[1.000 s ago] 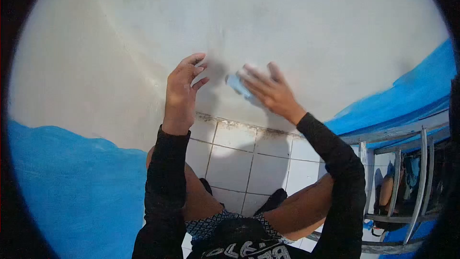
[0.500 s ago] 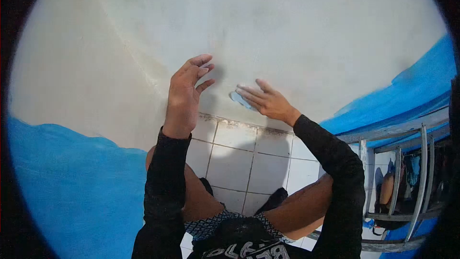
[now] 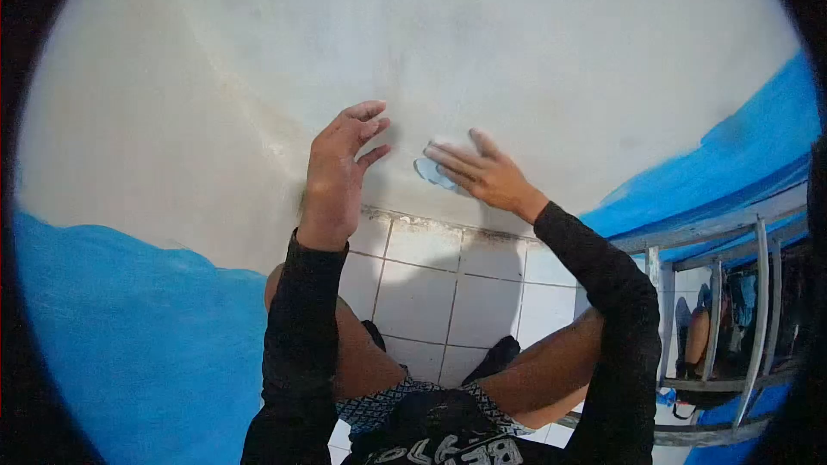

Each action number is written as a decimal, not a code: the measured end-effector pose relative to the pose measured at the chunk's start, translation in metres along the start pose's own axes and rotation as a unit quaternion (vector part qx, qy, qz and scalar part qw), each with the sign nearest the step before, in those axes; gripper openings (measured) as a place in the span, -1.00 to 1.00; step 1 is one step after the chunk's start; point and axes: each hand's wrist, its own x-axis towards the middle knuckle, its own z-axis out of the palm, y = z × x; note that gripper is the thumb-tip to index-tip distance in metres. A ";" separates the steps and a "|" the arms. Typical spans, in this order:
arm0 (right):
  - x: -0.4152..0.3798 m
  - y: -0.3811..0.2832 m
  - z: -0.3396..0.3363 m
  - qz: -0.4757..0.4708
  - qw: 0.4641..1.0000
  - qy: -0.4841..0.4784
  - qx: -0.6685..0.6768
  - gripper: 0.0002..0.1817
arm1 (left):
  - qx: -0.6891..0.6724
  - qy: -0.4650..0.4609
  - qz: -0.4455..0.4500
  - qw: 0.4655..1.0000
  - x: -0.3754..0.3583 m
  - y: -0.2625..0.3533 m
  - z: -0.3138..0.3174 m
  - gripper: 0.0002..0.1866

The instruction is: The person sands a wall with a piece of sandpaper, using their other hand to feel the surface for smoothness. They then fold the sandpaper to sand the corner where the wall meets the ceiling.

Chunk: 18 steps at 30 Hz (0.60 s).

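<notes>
My right hand lies against the pale wall low down, fingers stretched out together and the thumb raised apart. Under its fingers a thin, pale blue flat piece is pressed to the wall; part of it is covered, and its material cannot be made out. To the left, my left hand is lifted close to the wall with loosely bent, separated fingers. Nothing shows in it, and whitish dust marks its fingertips.
Blue paint covers the lower wall at left, with another blue area at right. White floor tiles meet the wall's stained bottom edge between my legs. A wooden ladder-like frame stands close on the right.
My right hand and the pale blue piece have shifted slightly along the wall, the thumb spreading further up. My left hand has moved a little to the right in view.
</notes>
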 end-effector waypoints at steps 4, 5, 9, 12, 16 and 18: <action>0.025 0.025 -0.049 0.054 0.997 0.062 0.014 -0.54 | 0.003 -0.015 0.034 0.999 -0.002 0.005 0.001 -0.43; 0.029 0.029 -0.060 0.082 0.991 0.104 -0.005 -0.55 | 0.003 -0.011 0.022 1.000 0.002 0.003 -0.001 -0.44; 0.015 0.016 -0.025 0.010 0.999 0.049 0.000 -0.47 | -0.006 -0.033 0.053 0.998 0.004 -0.011 -0.008 -0.44; 0.008 0.000 -0.010 -0.007 0.999 0.043 0.001 -0.45 | -0.001 -0.006 0.000 1.000 0.003 -0.005 0.002 -0.42; 0.019 0.027 -0.050 0.037 0.994 0.099 -0.008 -0.48 | -0.039 -0.028 0.019 0.999 0.002 -0.005 -0.002 -0.45; 0.028 0.038 -0.070 0.079 0.986 0.142 -0.039 -0.49 | 0.003 0.002 -0.006 1.000 0.007 -0.002 0.001 -0.49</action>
